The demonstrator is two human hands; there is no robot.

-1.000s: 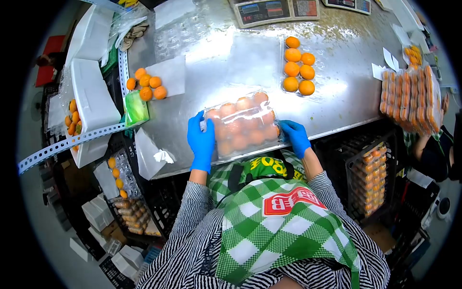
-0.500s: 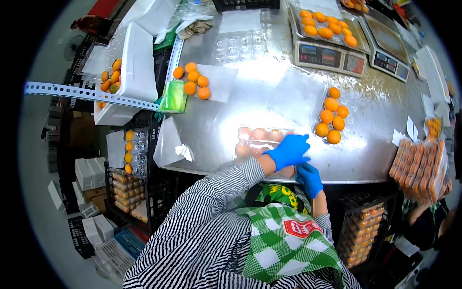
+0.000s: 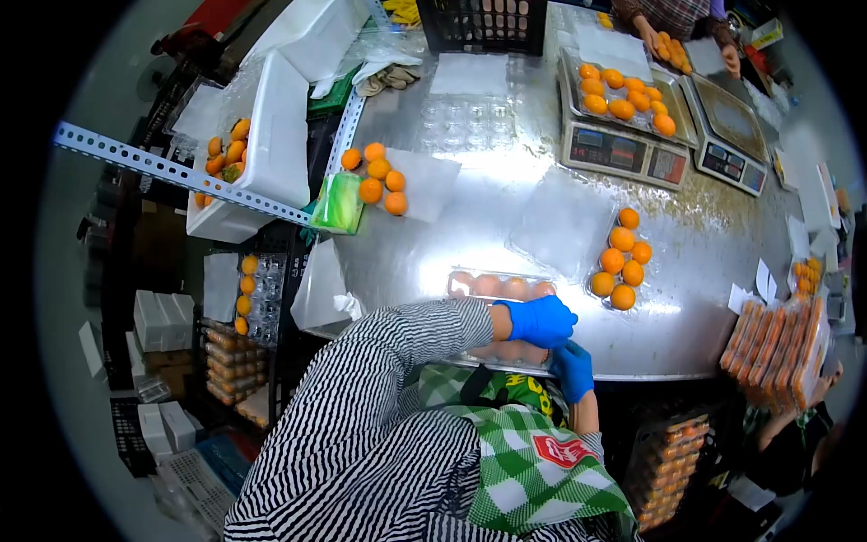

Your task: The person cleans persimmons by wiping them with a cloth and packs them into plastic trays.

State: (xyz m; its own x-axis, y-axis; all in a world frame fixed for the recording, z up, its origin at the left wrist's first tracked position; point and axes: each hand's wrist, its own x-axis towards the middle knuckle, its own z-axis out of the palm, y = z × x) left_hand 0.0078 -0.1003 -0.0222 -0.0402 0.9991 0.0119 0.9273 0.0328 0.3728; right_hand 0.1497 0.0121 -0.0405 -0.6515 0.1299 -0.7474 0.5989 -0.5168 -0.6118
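Observation:
A clear plastic fruit box [image 3: 488, 287] with a lid over pale orange round fruit lies at the table's near edge. My left hand [image 3: 542, 322], in a blue glove, is closed over the right end of this box; what its fingers hold is hidden. Just below it, my right hand [image 3: 573, 370], also gloved, has its fingers curled against the box's near right corner. To the right of the box, several orange fruits [image 3: 621, 239] sit in an open clear tray beside a translucent sheet [image 3: 560, 217].
Several loose fruits [image 3: 379, 169] lie near a green-white packet [image 3: 339, 203]. Two scales [image 3: 619, 155] stand at the back right, one bearing a filled tray. A co-worker's hands [image 3: 650, 36] are beyond. Another person holds stacked boxes [image 3: 777, 348] at right. A metal rail [image 3: 181, 172] juts out left.
My left hand has closed and shifted slightly down towards the right hand at the box's right end. The view has tilted up, and a co-worker's hands now show at the back.

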